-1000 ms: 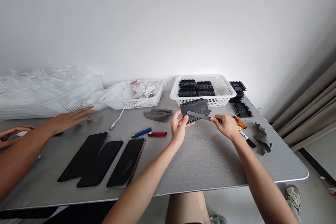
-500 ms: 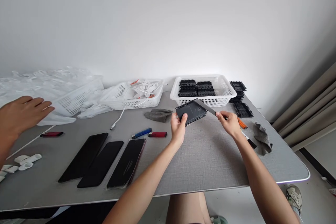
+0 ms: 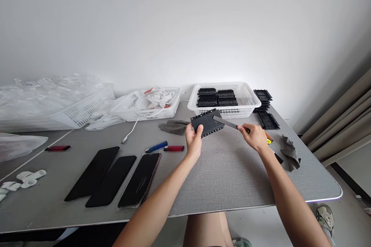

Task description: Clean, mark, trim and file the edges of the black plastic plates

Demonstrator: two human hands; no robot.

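Note:
My left hand (image 3: 193,139) grips a black plastic plate (image 3: 206,124) by its left end, thumb on the smooth face and fingers underneath. Short teeth line the plate's two long edges, and the plate is held tilted above the table. In my right hand (image 3: 254,137) is what looks like a flat file (image 3: 229,123), a grey metal strip with a dark handle mostly hidden by my fingers. Its tip lies over the face of the plate, apparently touching it. Behind the plate, a white basket (image 3: 255,104) holds several similar toothed plates (image 3: 206,101).
More black plates (image 3: 262,95) are stacked right of the basket. A grey cloth (image 3: 290,153), an orange-handled item (image 3: 269,136) and a marker-like item lie right. Leftward are lighters (image 3: 174,148), phone-like black slabs (image 3: 139,180), a cable basket (image 3: 145,115) and plastic bags (image 3: 52,98).
The plate and my left hand have shifted slightly left. The file has swung to a flatter angle, its tip further onto the plate's face. Another person's hand at far left has gone from view.

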